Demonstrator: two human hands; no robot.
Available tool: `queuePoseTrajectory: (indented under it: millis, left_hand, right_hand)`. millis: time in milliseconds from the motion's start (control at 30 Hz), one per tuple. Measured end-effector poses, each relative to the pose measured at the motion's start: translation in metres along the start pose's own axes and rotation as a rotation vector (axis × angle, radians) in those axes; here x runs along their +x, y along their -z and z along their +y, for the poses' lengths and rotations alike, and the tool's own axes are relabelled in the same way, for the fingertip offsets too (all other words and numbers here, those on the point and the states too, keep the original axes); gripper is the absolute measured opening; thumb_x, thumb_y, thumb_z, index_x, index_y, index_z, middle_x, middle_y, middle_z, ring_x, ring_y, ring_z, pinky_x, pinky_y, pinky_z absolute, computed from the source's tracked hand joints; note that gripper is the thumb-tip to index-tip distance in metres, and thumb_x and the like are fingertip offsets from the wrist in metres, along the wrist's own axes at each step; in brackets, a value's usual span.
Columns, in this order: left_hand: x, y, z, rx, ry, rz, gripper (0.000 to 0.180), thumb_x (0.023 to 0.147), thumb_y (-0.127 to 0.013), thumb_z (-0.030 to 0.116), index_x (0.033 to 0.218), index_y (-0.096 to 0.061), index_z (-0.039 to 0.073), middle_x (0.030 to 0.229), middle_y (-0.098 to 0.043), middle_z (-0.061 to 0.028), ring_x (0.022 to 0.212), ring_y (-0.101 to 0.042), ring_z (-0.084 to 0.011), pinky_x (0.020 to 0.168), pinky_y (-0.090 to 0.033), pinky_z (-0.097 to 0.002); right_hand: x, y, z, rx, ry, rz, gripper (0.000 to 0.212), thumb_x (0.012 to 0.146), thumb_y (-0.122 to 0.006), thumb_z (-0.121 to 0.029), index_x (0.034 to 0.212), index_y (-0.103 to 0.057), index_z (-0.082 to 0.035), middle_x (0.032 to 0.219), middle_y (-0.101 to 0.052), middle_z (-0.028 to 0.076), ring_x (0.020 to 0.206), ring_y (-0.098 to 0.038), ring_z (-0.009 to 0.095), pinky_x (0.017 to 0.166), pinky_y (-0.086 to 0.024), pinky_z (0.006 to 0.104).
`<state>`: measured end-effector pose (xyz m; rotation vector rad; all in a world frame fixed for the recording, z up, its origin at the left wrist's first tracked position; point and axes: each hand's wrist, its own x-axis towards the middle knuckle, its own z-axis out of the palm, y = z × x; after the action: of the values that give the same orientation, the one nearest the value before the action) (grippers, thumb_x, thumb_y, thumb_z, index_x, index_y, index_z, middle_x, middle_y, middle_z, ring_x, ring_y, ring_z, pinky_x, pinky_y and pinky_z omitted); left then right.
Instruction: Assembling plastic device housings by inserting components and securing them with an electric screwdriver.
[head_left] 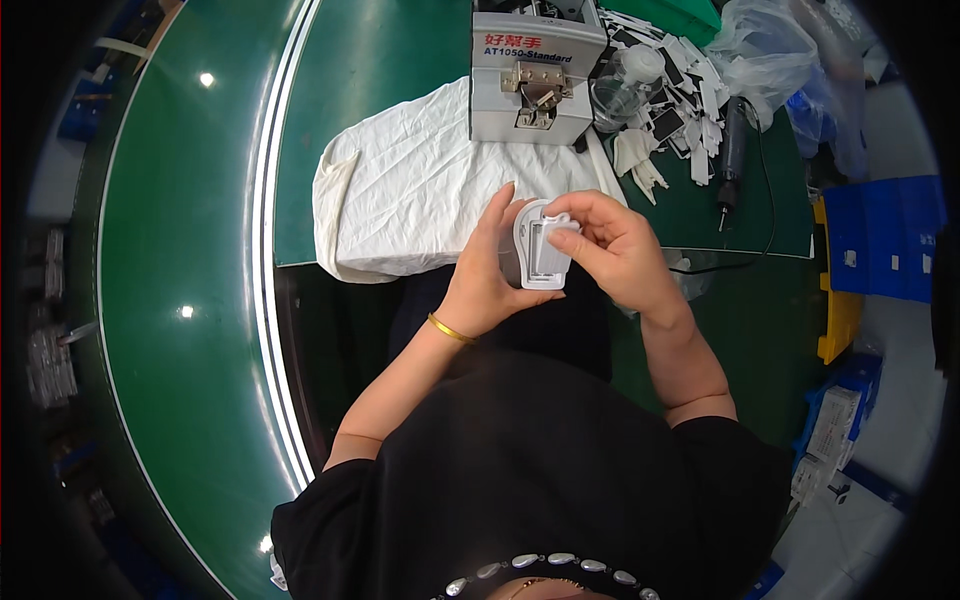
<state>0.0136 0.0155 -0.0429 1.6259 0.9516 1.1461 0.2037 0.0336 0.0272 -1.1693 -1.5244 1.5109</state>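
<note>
A small white plastic housing [527,272] with a rectangular recess is held in front of me, just off the near edge of the bench. My left hand [484,266] grips it from the left side, thumb along the bottom and fingers behind. Between the thumb and fingers of my right hand [615,250] is a white plastic cover [556,250], tilted against the recess on the right side of the housing. Whether the cover is seated or loose I cannot tell. Part of the housing's right side is hidden behind the right fingers.
A white cloth [400,185] covers the bench ahead, under a grey metal machine [530,95]. To its right are a clear plastic bottle [625,90], a pile of white and black plastic parts [690,80] and an electric screwdriver [733,150]. Blue bins [890,240] stand far right; a green conveyor belt [190,250] runs left.
</note>
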Motion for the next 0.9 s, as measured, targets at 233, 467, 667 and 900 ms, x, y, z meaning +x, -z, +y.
queuePoseTrajectory:
  millis: [233,467,667,900]
  left_hand:
    - [-0.001,0.000,0.000,0.029,-0.005,0.010,0.124,0.054,-0.095,0.017,0.152,-0.020,0.002,0.134,-0.053,-0.0184,0.124,-0.054,-0.0333,0.103,-0.044,-0.0397]
    - [-0.003,-0.001,-0.005,0.098,-0.051,0.035,0.124,0.053,-0.096,0.019,0.152,-0.022,0.002,0.137,-0.052,-0.0190,0.125,-0.054,-0.0329,0.104,-0.044,-0.0394]
    - [-0.002,-0.003,-0.005,0.049,-0.016,0.051,0.121,0.054,-0.096,0.022,0.150,-0.026,0.002,0.138,-0.051,-0.0178,0.127,-0.053,-0.0320,0.104,-0.043,-0.0399]
    - [-0.014,0.004,0.012,0.152,-0.151,0.092,0.111,0.057,-0.094,0.019,0.148,-0.031,0.002,0.139,-0.054,-0.0156,0.130,-0.050,-0.0329,0.106,-0.042,-0.0397]
  right_hand:
    - [-0.002,-0.009,0.013,-0.063,-0.011,0.048,0.027,0.091,-0.067,-0.001,0.117,-0.061,0.001,0.100,-0.068,0.005,0.083,-0.059,0.004,0.069,-0.048,0.0186]
    - [-0.004,-0.012,0.025,-0.560,0.291,0.241,0.025,0.089,-0.070,-0.007,0.114,-0.070,-0.005,0.127,-0.057,0.011,0.090,-0.058,0.010,0.073,-0.048,0.0226]
    - [0.001,-0.013,0.039,-0.562,0.318,0.251,0.039,0.093,-0.066,-0.013,0.131,-0.061,-0.006,0.127,-0.058,0.014,0.106,-0.057,0.019,0.090,-0.048,0.0302]
    - [-0.012,-0.014,0.016,0.109,-0.146,0.022,0.063,0.096,-0.064,-0.016,0.146,-0.034,0.006,0.127,-0.058,0.015,0.116,-0.054,0.016,0.097,-0.046,0.0306]
